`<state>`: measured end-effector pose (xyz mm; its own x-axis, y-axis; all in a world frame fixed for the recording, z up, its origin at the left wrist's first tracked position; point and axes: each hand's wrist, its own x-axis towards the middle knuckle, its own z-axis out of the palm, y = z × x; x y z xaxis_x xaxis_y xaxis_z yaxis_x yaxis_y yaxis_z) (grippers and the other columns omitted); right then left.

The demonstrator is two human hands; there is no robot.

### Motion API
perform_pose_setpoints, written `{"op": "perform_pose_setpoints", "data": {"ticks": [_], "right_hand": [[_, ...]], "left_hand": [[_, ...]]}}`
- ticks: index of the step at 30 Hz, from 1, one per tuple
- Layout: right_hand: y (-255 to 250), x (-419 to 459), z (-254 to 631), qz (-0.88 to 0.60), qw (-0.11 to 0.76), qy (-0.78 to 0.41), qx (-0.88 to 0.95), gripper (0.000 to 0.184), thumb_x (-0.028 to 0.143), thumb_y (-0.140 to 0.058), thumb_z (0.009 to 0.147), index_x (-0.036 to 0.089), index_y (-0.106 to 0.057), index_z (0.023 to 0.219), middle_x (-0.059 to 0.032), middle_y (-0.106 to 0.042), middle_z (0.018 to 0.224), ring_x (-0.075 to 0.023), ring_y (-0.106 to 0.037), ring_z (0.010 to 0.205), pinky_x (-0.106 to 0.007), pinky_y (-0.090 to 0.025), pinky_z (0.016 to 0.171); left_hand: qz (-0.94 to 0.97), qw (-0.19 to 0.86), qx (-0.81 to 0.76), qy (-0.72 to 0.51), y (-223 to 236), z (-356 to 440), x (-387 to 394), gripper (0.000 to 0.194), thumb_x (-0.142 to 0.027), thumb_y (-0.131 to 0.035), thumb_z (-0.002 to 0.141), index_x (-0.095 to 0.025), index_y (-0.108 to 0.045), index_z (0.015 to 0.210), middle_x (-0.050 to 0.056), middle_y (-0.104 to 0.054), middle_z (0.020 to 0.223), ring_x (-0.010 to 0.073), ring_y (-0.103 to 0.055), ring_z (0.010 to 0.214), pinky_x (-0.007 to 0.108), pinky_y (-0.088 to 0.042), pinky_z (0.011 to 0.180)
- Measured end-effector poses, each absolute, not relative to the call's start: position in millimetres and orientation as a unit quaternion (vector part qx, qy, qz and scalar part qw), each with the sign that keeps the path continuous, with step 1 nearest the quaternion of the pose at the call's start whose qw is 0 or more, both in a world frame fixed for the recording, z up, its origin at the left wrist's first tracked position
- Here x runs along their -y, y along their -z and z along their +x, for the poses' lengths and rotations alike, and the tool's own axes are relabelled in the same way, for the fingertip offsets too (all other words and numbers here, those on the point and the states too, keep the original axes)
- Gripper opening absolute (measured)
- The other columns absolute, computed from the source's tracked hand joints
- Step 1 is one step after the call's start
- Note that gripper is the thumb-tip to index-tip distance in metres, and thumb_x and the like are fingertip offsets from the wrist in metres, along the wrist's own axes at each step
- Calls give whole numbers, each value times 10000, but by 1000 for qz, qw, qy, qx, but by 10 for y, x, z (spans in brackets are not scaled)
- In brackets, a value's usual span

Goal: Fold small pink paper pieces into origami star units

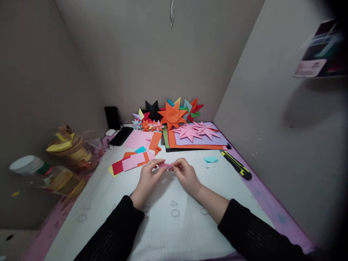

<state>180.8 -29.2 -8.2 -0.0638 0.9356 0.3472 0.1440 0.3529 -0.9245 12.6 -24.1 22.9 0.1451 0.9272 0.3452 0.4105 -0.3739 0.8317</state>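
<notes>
Between my two hands a small piece of pink paper (165, 166) is held just above the white mat. My left hand (150, 175) pinches its left end between thumb and fingers. At its right end the fingertips of my right hand (187, 175) are closed on it. Most of the paper is hidden by the fingers, so its folds do not show. Left of my hands lie loose paper pieces, among them a red rectangle (117, 168) and a pink strip (133, 162). A small light-blue paper piece (211, 159) rests to the right.
Folded stars, including a large orange star (172, 114) and a pink star (188, 132), sit at the back around stacked coloured sheets. A yellow-black utility knife (236, 165) lies on the right. Phone (121, 136), clear jar (59, 177) and brown cup (78, 152) stand or lie left.
</notes>
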Motion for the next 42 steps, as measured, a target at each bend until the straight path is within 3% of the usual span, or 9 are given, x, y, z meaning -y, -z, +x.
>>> {"op": "perform_pose_setpoints", "data": {"ticks": [6,16,24,34,42], "right_hand": [[45,313,1808,-427,516,-353,654,23,197,-481,861,212,-481,845,-24,-632,789,-171,-666,762,-306,-501,687],[85,298,1792,-421,533,-364,637,44,198,-500,856,218,-463,868,-33,-649,838,-172,-658,780,-311,-505,707],[55,296,1794,-443,517,-279,677,39,196,-542,806,218,-512,816,-6,-589,772,-153,-593,712,-290,-479,685],[36,241,1781,-420,585,-446,531,203,213,-601,767,229,-416,848,30,-606,700,-143,-591,669,-262,-440,639],[53,226,1776,-392,579,-484,526,246,276,-605,776,228,-438,950,15,-591,748,-147,-588,712,-272,-458,661]], "left_hand": [[698,283,-494,-433,-274,137,259,136,-308,-614,807,-197,-694,808,29,-695,837,159,-617,778,250,-444,662],[705,288,-493,-420,-277,136,262,130,-283,-603,807,-190,-682,760,20,-692,787,151,-609,741,245,-431,650],[738,288,-469,-391,-192,164,269,148,-299,-587,818,-190,-680,782,33,-691,788,155,-610,731,250,-438,645],[705,351,-489,-375,-239,157,248,213,-364,-606,786,-175,-682,724,24,-681,716,138,-566,633,237,-408,582],[679,455,-461,-345,-170,170,257,127,-241,-601,731,-150,-654,660,3,-626,612,115,-520,551,219,-383,531]]}}
